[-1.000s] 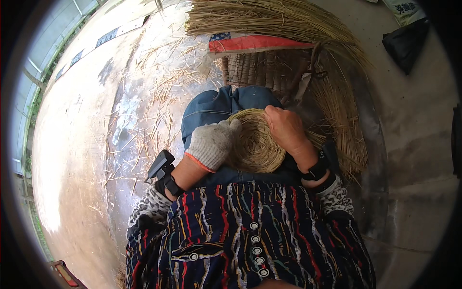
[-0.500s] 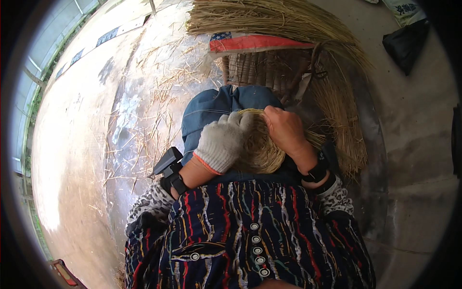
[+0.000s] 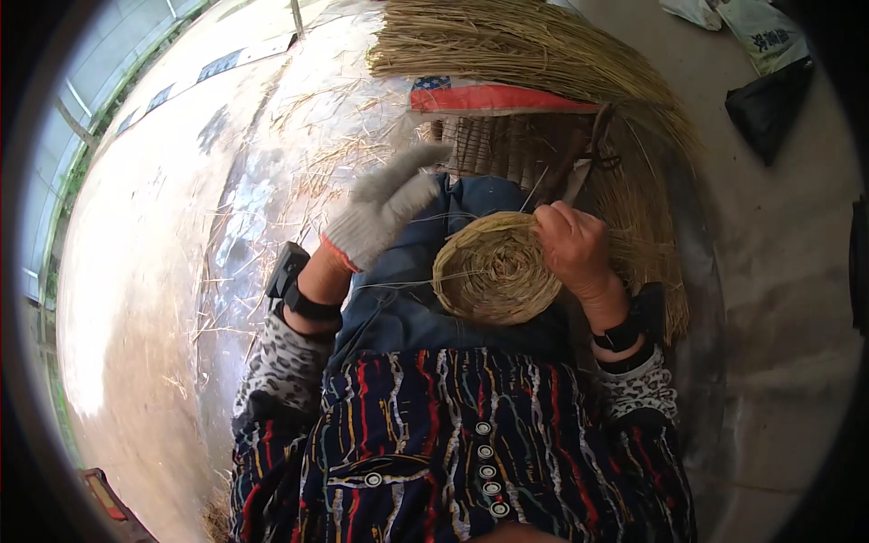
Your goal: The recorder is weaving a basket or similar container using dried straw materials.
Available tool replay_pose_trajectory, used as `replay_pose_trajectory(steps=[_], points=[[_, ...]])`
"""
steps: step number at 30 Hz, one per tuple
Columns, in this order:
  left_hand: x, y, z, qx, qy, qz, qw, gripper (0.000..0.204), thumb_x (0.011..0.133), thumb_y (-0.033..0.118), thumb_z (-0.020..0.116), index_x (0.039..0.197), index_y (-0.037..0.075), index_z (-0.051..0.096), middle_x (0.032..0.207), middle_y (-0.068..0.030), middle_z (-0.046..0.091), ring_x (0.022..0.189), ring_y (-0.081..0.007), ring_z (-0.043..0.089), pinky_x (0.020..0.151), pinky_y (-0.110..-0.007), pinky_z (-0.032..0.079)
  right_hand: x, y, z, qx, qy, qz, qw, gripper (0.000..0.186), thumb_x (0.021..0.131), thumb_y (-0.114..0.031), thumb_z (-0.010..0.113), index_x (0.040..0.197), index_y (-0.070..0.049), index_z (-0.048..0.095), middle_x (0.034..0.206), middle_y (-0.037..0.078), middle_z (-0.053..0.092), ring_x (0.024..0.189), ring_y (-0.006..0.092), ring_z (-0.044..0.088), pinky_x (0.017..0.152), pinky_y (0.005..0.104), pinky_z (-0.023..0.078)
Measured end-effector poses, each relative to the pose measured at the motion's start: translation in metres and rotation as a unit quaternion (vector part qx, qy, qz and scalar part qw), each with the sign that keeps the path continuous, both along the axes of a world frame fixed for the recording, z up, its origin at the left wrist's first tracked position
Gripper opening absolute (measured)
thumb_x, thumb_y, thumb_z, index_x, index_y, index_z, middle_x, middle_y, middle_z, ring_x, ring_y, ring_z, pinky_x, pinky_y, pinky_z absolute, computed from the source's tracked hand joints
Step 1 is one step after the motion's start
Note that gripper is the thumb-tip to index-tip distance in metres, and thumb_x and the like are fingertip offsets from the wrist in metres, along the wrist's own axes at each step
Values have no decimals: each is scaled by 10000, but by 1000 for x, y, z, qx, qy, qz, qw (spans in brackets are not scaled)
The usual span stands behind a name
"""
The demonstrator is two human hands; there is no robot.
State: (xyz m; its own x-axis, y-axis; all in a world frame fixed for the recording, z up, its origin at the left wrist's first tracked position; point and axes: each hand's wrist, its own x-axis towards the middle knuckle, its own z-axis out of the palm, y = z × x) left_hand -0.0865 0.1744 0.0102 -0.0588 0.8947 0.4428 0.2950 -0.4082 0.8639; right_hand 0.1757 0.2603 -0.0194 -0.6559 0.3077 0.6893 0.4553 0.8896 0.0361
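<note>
A small round straw basket (image 3: 501, 271) with a coiled bottom rests tilted on my lap, its hollow facing up. My bare right hand (image 3: 575, 249) is closed around its right rim. To the left of the basket, my left hand (image 3: 376, 213) in a pale knitted glove is raised, its fingers stretched and slightly blurred. Thin pale strands (image 3: 394, 286) run from the basket toward the left; whether the glove touches one I cannot make out. A thin, light, straight piece (image 3: 534, 190) stands up behind the rim, partly hidden.
Beyond my knees is a slatted wicker-like seat (image 3: 489, 145) with a red, white and blue cloth (image 3: 507, 98). A big bundle of straw (image 3: 516, 50) lies behind it, more straw (image 3: 647, 235) to the right. Loose stalks litter the floor at left. A black bag (image 3: 769, 109) lies far right.
My left hand has left the basket rim, moved left and opened. The basket now shows its inside, with my right hand still on the rim and slightly farther right.
</note>
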Motion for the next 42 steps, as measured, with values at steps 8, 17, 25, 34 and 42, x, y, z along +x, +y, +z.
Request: replay_pose_trajectory(steps=[8, 17, 25, 34, 42], points=[[-7, 30, -16, -220, 48, -95, 970, 281, 958, 297, 549, 924, 33, 640, 755, -3, 615, 721, -108, 536, 666, -262, 463, -13, -7, 2, -19, -14, 46, 999, 184, 802, -110, 631, 771, -89, 451, 647, 68, 436, 542, 220, 546, 472, 338, 455], [49, 17, -7, 145, 190, -77, 968, 142, 829, 137, 591, 954, 71, 606, 703, -82, 553, 635, -252, 601, 576, -319, 485, -15, -3, -13, -66, -48, -18, 997, 131, 831, -104, 592, 779, -95, 472, 663, 81, 498, 567, 256, 586, 486, 366, 464], [83, -31, 1, -93, 598, -85, 791, 180, 828, 197, 578, 918, 48, 624, 731, -101, 655, 680, -254, 675, 585, -360, 511, -12, -2, -18, -194, -8, -19, 981, 310, 958, -342, 498, 803, -74, 509, 723, 128, 572, 633, 356, 596, 539, 449, 466], [82, -31, -19, -17, 606, -115, 787, 180, 817, 182, 564, 847, 7, 595, 668, -107, 624, 703, -260, 677, 564, -378, 500, -9, 2, -22, -243, 23, -13, 970, 456, 927, -508, 490, 792, -73, 520, 715, 129, 578, 641, 354, 603, 534, 439, 466], [68, -21, 2, 37, 522, -102, 846, 265, 846, 223, 594, 1091, 131, 634, 889, -94, 649, 762, -284, 659, 652, -371, 524, -10, 3, -23, -146, 11, -66, 987, 341, 821, -370, 677, 753, -84, 504, 674, 90, 567, 599, 305, 601, 504, 393, 469]])
